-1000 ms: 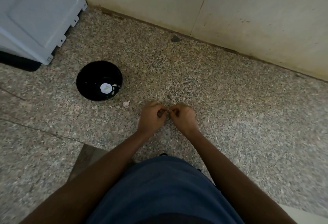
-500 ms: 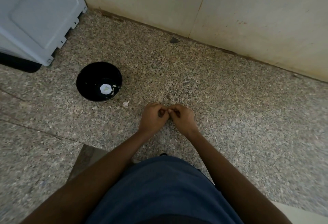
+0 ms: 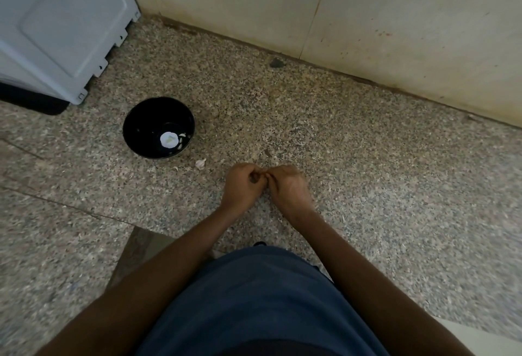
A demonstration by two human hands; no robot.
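from the head view we are crouched over the speckled floor [image 3: 367,158] with both hands brought together in front of our knees, and we judge the step in hand to be peeling or picking apart a small piece, likely garlic, since a loose clove [image 3: 200,163] lies on the floor just beside the black bowl [image 3: 147,118] and pale pieces [image 3: 169,140] sit in the bowl's bottom. our left hand [image 3: 244,184] is curled narrow, thumb and fingertips pinching inward, and our right hand [image 3: 288,186] is curled the same way, its fingertips meeting the left's. the small piece is held between those fingertips, above the floor and well to the right of the bowl, but it is almost wholly hidden by the fingers, so we cannot tell its shape or how much skin is left on it. the next move, as we judge it, calls for a fine pull with the nails while the other hand keeps its pinch, then a reach left to drop the piece in the bowl. a white appliance [image 3: 56,16] stands behind the bowl by the wall [image 3: 395,45].
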